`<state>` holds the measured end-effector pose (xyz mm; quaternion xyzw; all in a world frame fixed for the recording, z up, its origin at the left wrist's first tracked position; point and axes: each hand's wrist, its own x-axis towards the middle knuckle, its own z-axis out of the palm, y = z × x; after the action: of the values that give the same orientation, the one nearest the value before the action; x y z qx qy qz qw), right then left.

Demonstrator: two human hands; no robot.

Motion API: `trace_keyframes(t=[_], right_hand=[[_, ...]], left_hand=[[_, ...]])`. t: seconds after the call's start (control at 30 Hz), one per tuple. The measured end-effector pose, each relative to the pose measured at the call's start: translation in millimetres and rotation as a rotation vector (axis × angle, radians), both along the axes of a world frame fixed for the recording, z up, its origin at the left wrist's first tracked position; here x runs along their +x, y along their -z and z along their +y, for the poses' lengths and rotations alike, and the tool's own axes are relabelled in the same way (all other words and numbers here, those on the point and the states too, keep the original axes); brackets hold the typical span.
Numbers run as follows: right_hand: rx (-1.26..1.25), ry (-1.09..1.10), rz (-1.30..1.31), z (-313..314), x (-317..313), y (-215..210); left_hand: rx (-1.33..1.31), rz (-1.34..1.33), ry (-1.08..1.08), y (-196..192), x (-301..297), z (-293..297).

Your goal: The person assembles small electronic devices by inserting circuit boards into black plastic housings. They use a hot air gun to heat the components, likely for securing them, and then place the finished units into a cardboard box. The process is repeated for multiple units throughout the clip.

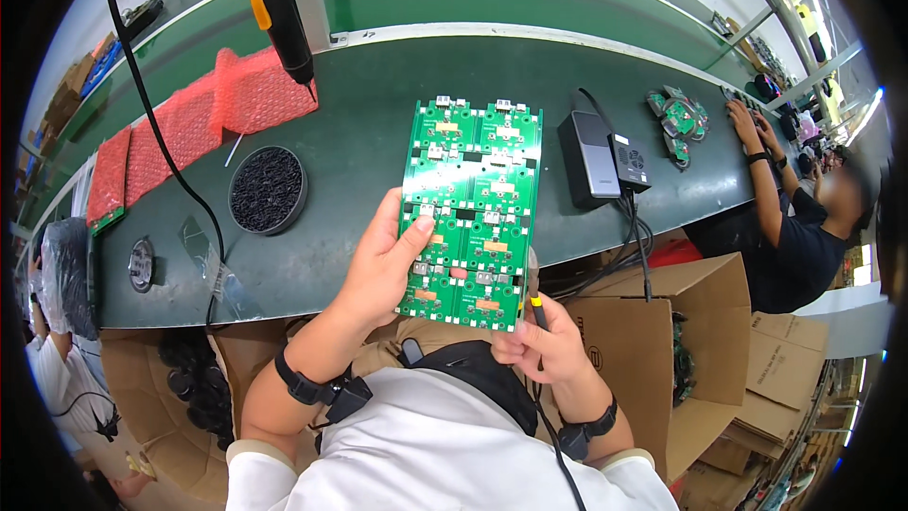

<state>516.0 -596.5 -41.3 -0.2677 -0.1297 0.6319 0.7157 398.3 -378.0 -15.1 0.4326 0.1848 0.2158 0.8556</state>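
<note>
Green circuit panel (492, 194), component side showing; yellow-banded tool (537, 303) beside lower right edge.

Table (378, 85), dark green top, pale rail along the far edge. Toward the far left corner: red bubble wrap (175, 147), in a long strip. Left part: one round black dish (304, 199), filled with small black pieces (267, 187); one thin white stick (234, 149), between dish and wrap. By the near left corner: one small oval object (141, 264) (kind unclear). At the near edge: clear film (222, 279). Right part: one grey-and-black device (591, 166); one black box (629, 164), just beside; green circuit boards (679, 118), clustered.
</note>
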Motion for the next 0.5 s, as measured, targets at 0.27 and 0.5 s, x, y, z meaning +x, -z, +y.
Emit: trace_keyframes(t=[0.27,0.5], right_hand=[[-0.371,0.186,-0.724,7.8,9.0,-9.7],[-0.387,0.244,-0.761,17.6,13.0,-17.4]], left_hand=[[0.145,0.021,-0.004,2.9,-5.9,-1.2],[0.374,0.016,-0.043,8.8,-8.9,-9.4]])
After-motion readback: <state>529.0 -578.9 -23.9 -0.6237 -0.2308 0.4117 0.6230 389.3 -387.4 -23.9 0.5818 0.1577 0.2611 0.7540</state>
